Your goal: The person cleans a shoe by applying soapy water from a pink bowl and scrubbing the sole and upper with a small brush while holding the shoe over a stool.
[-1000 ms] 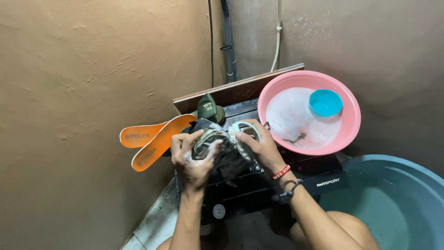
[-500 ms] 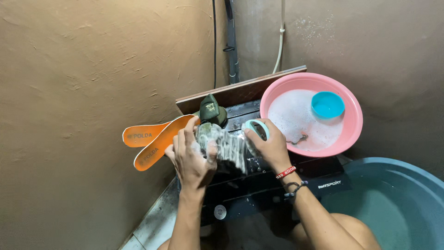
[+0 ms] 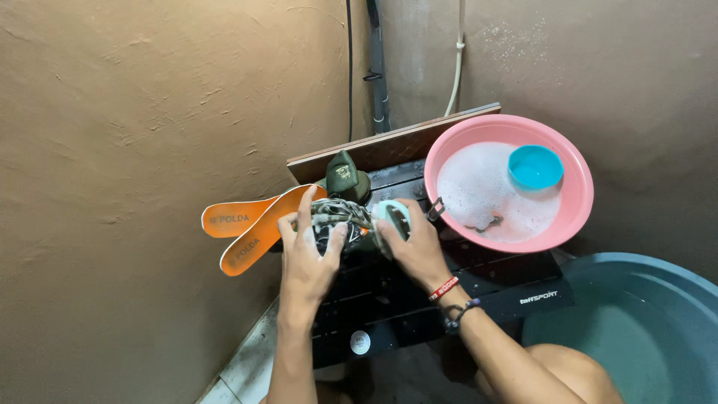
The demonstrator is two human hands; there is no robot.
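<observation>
You've got two orange insoles (image 3: pixel 250 228), one shoe (image 3: pixel 336 221), one brush (image 3: pixel 390 219), one pink basin (image 3: pixel 576 194), one blue bowl (image 3: pixel 535 166).

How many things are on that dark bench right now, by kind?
Orange insoles: 2
Shoe held in left hand: 1
Brush in right hand: 1
Green cap: 1
Pink basin of suds: 1
Blue bowl inside it: 1
Total: 7

It was a home washing corner: bare plastered walls (image 3: pixel 134 135), pipes (image 3: pixel 378 67), a pink basin (image 3: pixel 576 187) of suds, and a large blue water tub (image 3: pixel 658 329).
</observation>
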